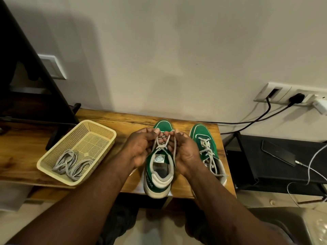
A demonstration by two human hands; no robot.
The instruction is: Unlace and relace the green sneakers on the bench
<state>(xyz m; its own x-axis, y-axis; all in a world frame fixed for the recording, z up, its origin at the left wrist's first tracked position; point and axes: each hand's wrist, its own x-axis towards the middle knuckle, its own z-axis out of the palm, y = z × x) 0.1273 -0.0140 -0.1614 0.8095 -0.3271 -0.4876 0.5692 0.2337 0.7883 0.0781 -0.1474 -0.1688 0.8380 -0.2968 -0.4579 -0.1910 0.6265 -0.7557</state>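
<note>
Right now we are pinching the lace (161, 146) with both hands. Our left hand (141, 147) and right hand (184, 152) are curling their fingertips round its strands just above the knot, mid-frame. Beneath them the sneaker (159, 174) is sitting on the bench (123, 119), heel at the near edge. The second sneaker (207, 151) is standing just to its right, laced. At lower left a basket (53, 172) is holding spare laces (70, 165). We are judging that tugging the wrong strand could be jamming the knot, and a hard pull could be dragging the shoe off the edge.
</note>
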